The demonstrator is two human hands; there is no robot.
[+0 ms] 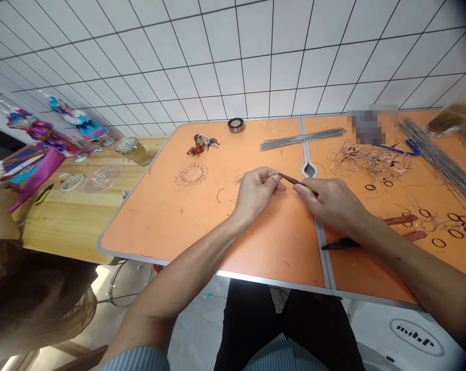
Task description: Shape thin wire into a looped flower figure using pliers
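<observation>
**Pointed tool pinched between 2 hands over an orange desk**

The orange desk [148, 226] has a grey metal rim and a grey centre seam, with a white tiled wall [256, 62] behind it and a grey floor [202, 319] below the near edge. A wooden table [63, 226] runs along the desk's left edge.

Near the middle of the desk, just left of the seam, the right hand [333, 203] has its grip closed on a pointed tool [297, 181], held between thumb and fingers. The tool's long axis lies almost level across the desk, its tip aimed left and slightly toward the far edge, ending at the left hand [256, 193]. That grip is pinched shut on thin wires [238, 179], which fan out past its left side. The tool is slim, dark and tapered; its fine tip is too small to make out.

Under the right wrist lie red-handled pliers [405, 221]. Toward the far edge sit a bundle of straight wires [302, 139], a tangle of wire [372, 159] and a roll of tape [236, 124].
</observation>
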